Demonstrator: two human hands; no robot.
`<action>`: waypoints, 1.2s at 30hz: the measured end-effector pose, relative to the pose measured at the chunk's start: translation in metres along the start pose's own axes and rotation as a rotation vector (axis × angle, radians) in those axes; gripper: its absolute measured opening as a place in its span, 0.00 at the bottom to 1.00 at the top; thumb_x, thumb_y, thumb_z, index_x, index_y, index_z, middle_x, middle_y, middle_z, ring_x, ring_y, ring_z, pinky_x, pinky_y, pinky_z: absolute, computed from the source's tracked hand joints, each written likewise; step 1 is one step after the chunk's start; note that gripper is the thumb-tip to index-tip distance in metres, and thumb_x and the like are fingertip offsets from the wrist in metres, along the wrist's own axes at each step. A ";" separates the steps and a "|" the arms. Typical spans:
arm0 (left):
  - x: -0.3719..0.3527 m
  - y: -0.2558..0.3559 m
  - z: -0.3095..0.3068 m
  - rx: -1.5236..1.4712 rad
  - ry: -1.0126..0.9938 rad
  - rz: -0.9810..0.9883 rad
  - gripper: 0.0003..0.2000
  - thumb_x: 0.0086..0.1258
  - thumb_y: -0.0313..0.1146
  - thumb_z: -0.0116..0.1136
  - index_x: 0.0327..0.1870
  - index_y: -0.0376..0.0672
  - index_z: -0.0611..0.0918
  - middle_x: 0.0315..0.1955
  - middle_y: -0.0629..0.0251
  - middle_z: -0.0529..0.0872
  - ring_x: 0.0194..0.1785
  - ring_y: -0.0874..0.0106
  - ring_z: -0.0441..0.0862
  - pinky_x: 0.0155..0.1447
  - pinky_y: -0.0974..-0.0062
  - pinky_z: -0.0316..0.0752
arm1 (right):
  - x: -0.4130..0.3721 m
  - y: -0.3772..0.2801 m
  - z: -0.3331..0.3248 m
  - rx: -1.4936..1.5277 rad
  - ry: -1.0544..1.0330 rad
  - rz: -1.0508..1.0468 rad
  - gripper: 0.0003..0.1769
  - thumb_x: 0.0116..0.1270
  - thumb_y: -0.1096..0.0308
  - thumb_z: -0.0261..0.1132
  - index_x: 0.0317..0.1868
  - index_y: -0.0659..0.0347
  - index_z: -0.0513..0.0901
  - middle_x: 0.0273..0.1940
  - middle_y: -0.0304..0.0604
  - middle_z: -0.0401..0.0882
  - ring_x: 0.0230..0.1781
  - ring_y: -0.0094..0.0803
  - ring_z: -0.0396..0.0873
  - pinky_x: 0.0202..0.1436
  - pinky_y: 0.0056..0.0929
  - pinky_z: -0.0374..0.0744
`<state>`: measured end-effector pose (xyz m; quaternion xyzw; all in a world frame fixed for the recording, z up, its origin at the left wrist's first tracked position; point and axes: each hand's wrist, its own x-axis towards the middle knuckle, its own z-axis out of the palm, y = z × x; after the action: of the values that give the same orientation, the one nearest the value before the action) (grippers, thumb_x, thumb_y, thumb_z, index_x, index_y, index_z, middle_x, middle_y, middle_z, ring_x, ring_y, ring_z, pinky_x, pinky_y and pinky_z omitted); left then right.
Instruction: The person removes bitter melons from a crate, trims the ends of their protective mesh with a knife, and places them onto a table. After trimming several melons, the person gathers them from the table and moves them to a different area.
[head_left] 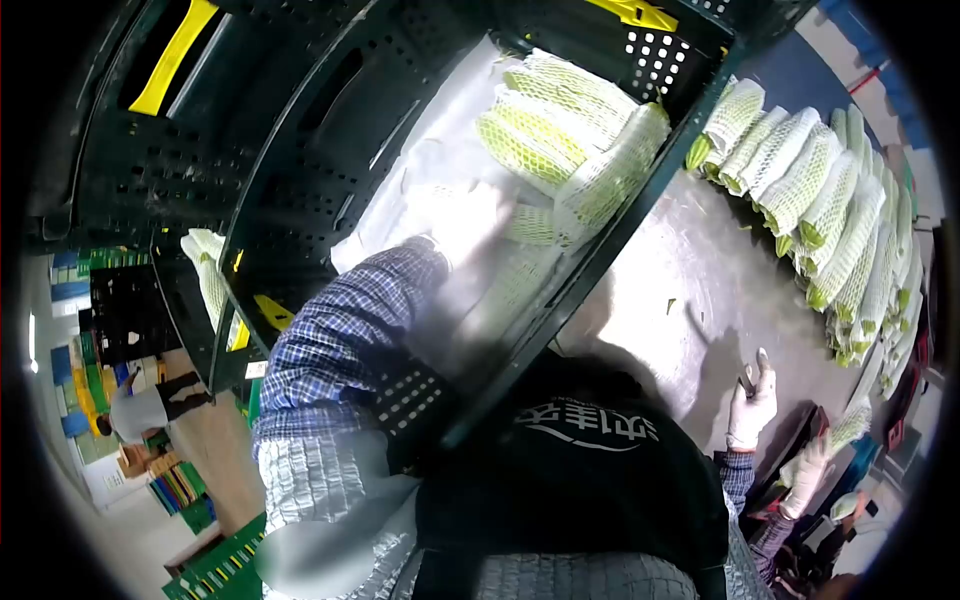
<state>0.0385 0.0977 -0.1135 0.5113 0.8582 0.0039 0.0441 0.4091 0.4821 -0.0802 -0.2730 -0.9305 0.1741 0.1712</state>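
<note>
My left hand [468,222], in a white glove with a blue plaid sleeve, reaches into a black plastic crate [600,235]. It is blurred and grips a green vegetable in white foam netting [530,226] on the crate's lined floor. Several more netted vegetables [565,125] are stacked just beyond it. My right hand [752,408], also in a white glove, is raised over the grey metal table [680,300] with a small dark object [747,380] between its fingers.
A long row of netted vegetables [830,210] lies along the table's far side. Another gloved hand [806,478] holds a netted vegetable [850,425] at lower right. Black crates [150,150] are stacked at left, and a person [145,408] stands by green crates.
</note>
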 end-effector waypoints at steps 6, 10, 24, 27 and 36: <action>0.012 -0.009 0.017 -0.166 -0.200 -0.179 0.21 0.65 0.30 0.57 0.59 0.38 0.75 0.47 0.47 0.84 0.52 0.52 0.82 0.59 0.54 0.74 | 0.027 -0.048 -0.015 -0.112 -0.008 -0.129 0.19 0.62 0.71 0.69 0.55 0.55 0.83 0.47 0.47 0.87 0.45 0.43 0.87 0.46 0.34 0.85; 0.001 -0.033 -0.025 -0.159 -0.341 -0.378 0.38 0.51 0.38 0.75 0.66 0.45 0.71 0.52 0.52 0.83 0.57 0.50 0.81 0.63 0.59 0.75 | 0.028 -0.047 -0.022 -0.085 0.074 -0.172 0.14 0.62 0.69 0.69 0.50 0.56 0.84 0.45 0.46 0.87 0.40 0.43 0.88 0.41 0.32 0.85; -0.070 0.064 -0.231 -1.114 0.551 -0.276 0.32 0.53 0.36 0.78 0.59 0.36 0.76 0.50 0.61 0.84 0.51 0.69 0.83 0.59 0.68 0.80 | 0.129 -0.216 -0.039 1.012 -0.002 -0.516 0.18 0.67 0.80 0.63 0.57 0.64 0.83 0.49 0.47 0.86 0.43 0.27 0.85 0.49 0.23 0.82; -0.074 0.074 -0.237 -1.125 0.516 -0.274 0.34 0.55 0.37 0.77 0.63 0.36 0.75 0.52 0.59 0.84 0.54 0.68 0.83 0.60 0.70 0.79 | 0.135 -0.297 -0.069 0.889 0.025 -0.877 0.22 0.64 0.79 0.67 0.60 0.65 0.81 0.56 0.50 0.84 0.55 0.34 0.84 0.57 0.27 0.81; -0.082 0.084 -0.235 -1.270 0.559 -0.136 0.36 0.62 0.29 0.73 0.70 0.35 0.67 0.58 0.57 0.80 0.60 0.68 0.79 0.66 0.70 0.75 | 0.111 -0.372 -0.060 0.396 0.430 -1.071 0.26 0.57 0.63 0.74 0.57 0.57 0.84 0.53 0.48 0.84 0.34 0.37 0.85 0.37 0.29 0.81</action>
<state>0.1326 0.0751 0.1310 0.3115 0.6990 0.6338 0.1122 0.1790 0.2647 0.1527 0.2407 -0.8331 0.1746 0.4663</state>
